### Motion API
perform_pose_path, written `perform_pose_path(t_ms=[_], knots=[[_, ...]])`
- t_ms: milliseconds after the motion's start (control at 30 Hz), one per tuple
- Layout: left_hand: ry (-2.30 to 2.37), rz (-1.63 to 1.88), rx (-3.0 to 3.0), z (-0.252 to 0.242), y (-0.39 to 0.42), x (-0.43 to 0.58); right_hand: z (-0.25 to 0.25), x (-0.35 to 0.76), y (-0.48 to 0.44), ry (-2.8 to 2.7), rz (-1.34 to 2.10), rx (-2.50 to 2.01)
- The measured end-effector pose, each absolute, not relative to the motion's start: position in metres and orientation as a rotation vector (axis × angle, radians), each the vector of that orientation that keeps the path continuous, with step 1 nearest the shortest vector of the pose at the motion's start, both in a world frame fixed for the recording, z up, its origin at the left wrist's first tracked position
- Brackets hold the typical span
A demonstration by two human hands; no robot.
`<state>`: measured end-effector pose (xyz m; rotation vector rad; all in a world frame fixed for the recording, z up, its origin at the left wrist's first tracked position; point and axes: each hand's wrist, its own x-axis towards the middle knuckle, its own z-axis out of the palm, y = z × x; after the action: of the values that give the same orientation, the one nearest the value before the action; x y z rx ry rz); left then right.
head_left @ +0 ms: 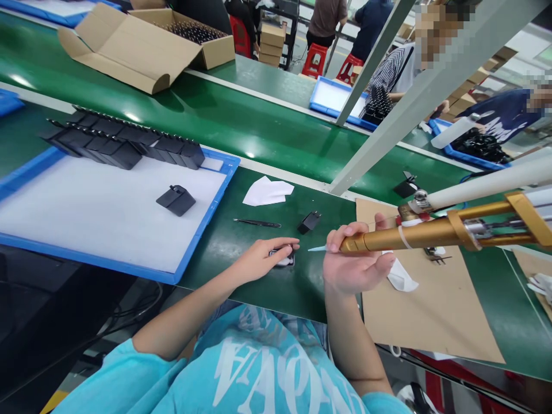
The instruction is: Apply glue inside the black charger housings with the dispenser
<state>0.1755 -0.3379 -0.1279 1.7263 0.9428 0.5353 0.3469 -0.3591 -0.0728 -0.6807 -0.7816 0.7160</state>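
My left hand (264,257) is closed around the edge of a small casing (286,260) with a pale inside, which lies on the green bench. The fingers hide part of it. In my right hand (356,270) is a gold dispensing gun (414,234), held near its front end with the palm turned up. Its light-blue nozzle (317,249) points left, towards the casing, with a gap between them. A black plug adapter (309,222) lies just beyond the nozzle. Black tweezers (257,223) rest beyond my left hand, beside a white cloth (268,191).
At left, a blue-rimmed tray (190,259) holds rows of black adapters (125,141) and one loose adapter (176,200). A cardboard sheet (431,316) and a crumpled white cloth (402,276) lie right. A metal post (388,126) slants over the bench; an open carton (142,46) stands beyond.
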Motion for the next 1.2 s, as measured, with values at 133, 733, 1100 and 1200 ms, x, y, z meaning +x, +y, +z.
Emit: perform_pose_path(t_ms=[133,733,1100,1200], knots=[[0.898,0.759,2.116,-0.131,-0.349,0.178,-0.074,0.350,-0.359,-0.768,0.728,-0.681],[0.984,0.541,2.355,-0.141,-0.357,0.182,-0.070,0.348,-0.360,-0.742,0.719,-0.698],[1.073,0.418,2.610,-0.150,-0.365,0.187,-0.072,0.349,-0.360,-0.750,0.707,-0.693],[1.055,0.428,2.553,-0.150,-0.366,0.188,-0.072,0.349,-0.360,-0.745,0.706,-0.696]])
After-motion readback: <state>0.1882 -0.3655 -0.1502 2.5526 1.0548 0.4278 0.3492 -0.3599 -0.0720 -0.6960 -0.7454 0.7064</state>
